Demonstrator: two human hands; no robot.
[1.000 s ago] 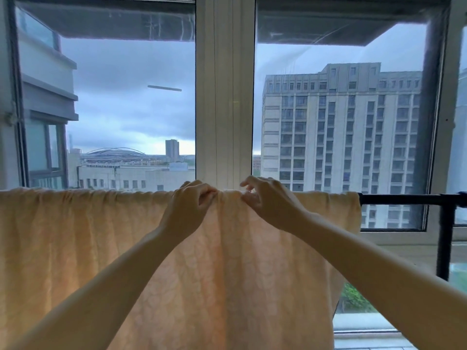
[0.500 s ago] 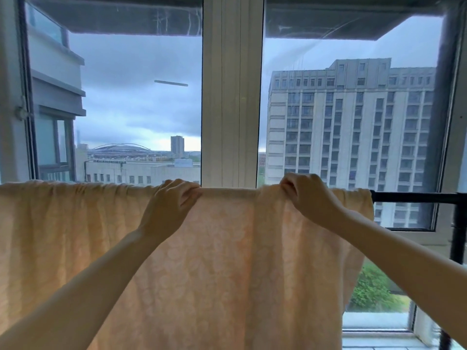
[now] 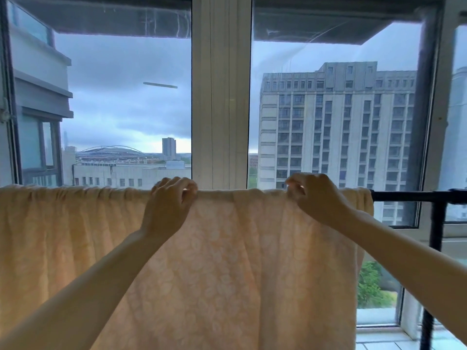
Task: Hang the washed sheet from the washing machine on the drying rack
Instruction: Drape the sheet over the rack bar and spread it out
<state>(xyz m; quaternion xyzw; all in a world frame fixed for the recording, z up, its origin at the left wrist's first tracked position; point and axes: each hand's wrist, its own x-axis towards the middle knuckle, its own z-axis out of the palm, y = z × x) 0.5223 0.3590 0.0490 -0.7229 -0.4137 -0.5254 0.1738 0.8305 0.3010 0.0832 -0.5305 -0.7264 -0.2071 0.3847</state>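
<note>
A pale peach sheet (image 3: 227,261) with a faint leaf pattern hangs over the top bar of a black drying rack (image 3: 417,195). It covers the bar from the left edge of view to near the right end. My left hand (image 3: 169,205) pinches the sheet's top fold at the middle. My right hand (image 3: 316,198) grips the top fold further right, close to the sheet's right edge. The stretch of fabric between my hands lies smooth; left of my left hand it is bunched in small gathers.
Behind the rack is a large window with a white centre post (image 3: 221,97). The rack's black upright (image 3: 434,236) stands at the right, in front of the window sill. Tiled floor (image 3: 379,344) shows at the bottom right.
My hands have slid apart along the bar, the right one further right and the left one slightly left. The sheet between them is spread flatter than before.
</note>
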